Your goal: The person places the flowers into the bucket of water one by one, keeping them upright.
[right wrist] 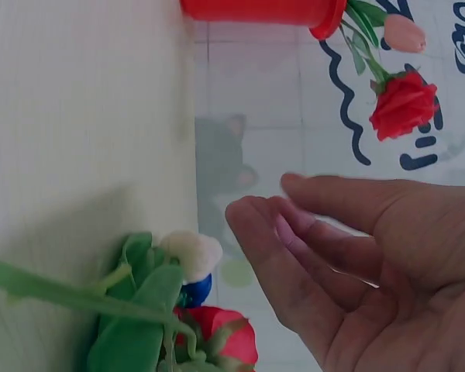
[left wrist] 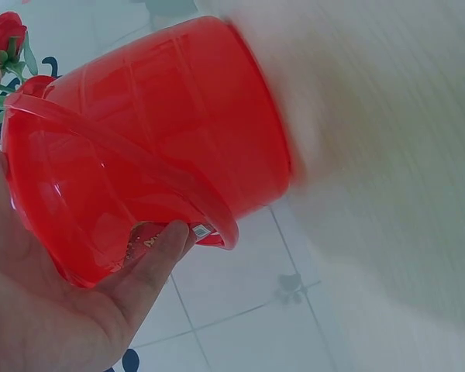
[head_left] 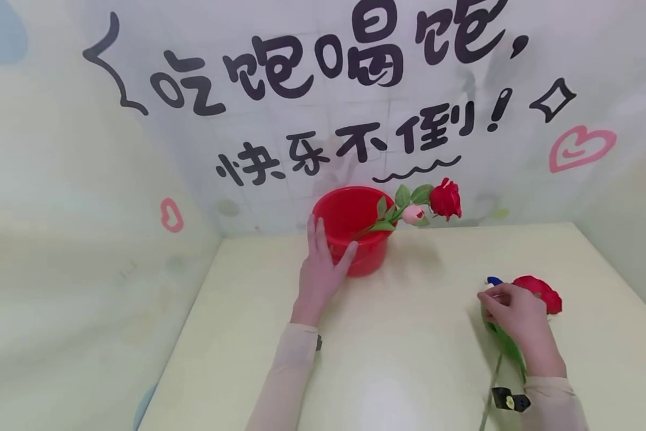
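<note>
My left hand (head_left: 321,276) grips the side of a red plastic bucket (head_left: 367,254), its fingers along the left wall and its thumb across the front. The left wrist view shows the bucket's handle (left wrist: 139,159) hanging down against the wall. From the bucket, a red rose (head_left: 445,199) and a pale pink tulip (head_left: 412,214) lean out to the right. My right hand (head_left: 519,311) hovers by a bunch of artificial flowers, fingers loosely bent, nothing between them. In that bunch are a red flower (head_left: 540,294), a white bloom (right wrist: 192,256), a blue bloom (right wrist: 196,291) and green leaves (right wrist: 139,322), partly hidden by the hand in the head view.
Behind the pale table (head_left: 409,335) hangs a white backdrop (head_left: 301,120) with large black lettering and pink hearts. The bucket stands near the table's back edge. Long green stems (head_left: 495,383) run toward the front beneath the right wrist. A label (left wrist: 143,236) shows on the bucket.
</note>
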Available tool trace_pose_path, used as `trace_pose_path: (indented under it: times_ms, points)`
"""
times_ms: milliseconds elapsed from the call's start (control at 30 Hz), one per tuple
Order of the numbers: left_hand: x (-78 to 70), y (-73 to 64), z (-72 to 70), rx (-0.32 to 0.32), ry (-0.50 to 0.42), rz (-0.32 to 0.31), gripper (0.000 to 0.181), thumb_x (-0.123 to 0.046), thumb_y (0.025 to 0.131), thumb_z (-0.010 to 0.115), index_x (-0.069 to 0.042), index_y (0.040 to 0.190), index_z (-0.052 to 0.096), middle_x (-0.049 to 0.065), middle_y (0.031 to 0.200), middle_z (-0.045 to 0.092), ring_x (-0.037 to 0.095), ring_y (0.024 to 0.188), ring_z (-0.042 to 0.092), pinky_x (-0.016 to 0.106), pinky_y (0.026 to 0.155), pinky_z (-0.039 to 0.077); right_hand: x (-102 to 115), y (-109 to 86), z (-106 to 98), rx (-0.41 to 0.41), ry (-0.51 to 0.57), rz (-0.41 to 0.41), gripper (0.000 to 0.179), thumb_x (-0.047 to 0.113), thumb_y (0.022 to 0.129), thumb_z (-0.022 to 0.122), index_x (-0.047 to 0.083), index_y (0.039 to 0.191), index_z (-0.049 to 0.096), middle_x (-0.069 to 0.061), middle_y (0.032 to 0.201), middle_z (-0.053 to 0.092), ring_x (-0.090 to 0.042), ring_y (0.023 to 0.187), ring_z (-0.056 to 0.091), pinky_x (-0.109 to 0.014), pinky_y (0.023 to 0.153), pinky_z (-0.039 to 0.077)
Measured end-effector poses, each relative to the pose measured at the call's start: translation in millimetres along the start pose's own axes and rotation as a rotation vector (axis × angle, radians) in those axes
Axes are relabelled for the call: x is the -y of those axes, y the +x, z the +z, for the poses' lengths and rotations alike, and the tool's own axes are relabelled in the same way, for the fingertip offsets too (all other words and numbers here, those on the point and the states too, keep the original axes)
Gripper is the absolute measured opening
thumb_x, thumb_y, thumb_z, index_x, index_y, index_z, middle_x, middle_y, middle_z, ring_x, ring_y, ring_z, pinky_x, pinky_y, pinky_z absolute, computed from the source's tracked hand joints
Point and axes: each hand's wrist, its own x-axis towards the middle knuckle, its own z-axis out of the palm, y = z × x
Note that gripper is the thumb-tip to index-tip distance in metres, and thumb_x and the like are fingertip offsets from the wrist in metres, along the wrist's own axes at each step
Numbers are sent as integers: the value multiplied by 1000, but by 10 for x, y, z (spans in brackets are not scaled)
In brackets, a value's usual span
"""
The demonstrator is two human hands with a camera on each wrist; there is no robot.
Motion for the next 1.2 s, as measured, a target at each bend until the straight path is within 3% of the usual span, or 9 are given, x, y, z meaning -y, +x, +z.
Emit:
trace_pose_path:
  times_ms: [167, 400, 533, 633, 767, 900, 1067, 1200]
  points:
    - [-9, 55, -30, -5, -12, 3, 109, -64, 95, 67, -23, 171, 1, -3, 175, 12, 30, 112, 69, 46, 91, 62, -62, 8, -111, 10, -4, -5, 32, 16, 105, 64, -12, 121, 67, -14, 91, 75, -25, 79, 74, -20, 64, 53]
    - [20, 67, -17, 1, -8, -23, 110, -63, 94, 69, -26, 171, 0, -6, 175, 8, 32, 122, 64, 47, 91, 62, -204, 20, -204, 72, -41, 24, 48, 31, 111, 54, -14, 123, 67, -17, 96, 77, -28, 87, 74, -33, 73, 56]
    - [52, 46, 22, 7, -12, -25, 110, -65, 94, 68, -26, 171, 0, -6, 175, 8, 31, 118, 66, 47, 90, 62, -269, -18, -204, 71, -14, 58, 51, 32, 111, 53, -15, 126, 66, -22, 104, 76, -29, 90, 76, -25, 72, 57]
    - [58, 25, 21, 5, -18, -27, 110, -64, 94, 68, -25, 171, 0, -5, 175, 9, 32, 119, 66, 47, 90, 62, -268, -27, -167, 55, -4, 29, 46, 30, 111, 54, -13, 120, 69, -19, 100, 77, -25, 86, 76, -17, 68, 53]
    - [56, 17, 3, 6, -19, -26, 110, -64, 94, 69, -25, 171, 0, -4, 175, 11, 32, 122, 64, 48, 91, 62, -245, 28, -112, 87, -31, 23, 44, 29, 111, 53, -11, 115, 71, -11, 93, 77, -21, 83, 70, -24, 72, 53]
    - [66, 21, 15, 11, -7, -16, 109, -65, 95, 66, -26, 171, -1, -5, 175, 9, 31, 119, 66, 47, 91, 62, -266, 62, -73, 125, -60, 58, 47, 30, 111, 53, -14, 121, 67, -11, 93, 76, -24, 86, 68, -31, 73, 53]
    - [63, 28, 22, 7, -5, -2, 109, -67, 94, 66, -26, 171, -1, -5, 175, 10, 31, 119, 66, 46, 91, 62, -301, 50, -32, 52, -87, 38, 40, 20, 108, 57, -17, 119, 65, -15, 87, 74, -25, 79, 67, -32, 66, 52]
    - [54, 34, 17, 5, -2, 3, 109, -67, 94, 65, -25, 171, 0, -4, 175, 10, 31, 116, 67, 47, 90, 62, -331, 48, 1, 17, -60, 50, 34, 12, 105, 60, -20, 118, 65, -23, 90, 74, -25, 76, 71, -25, 62, 52]
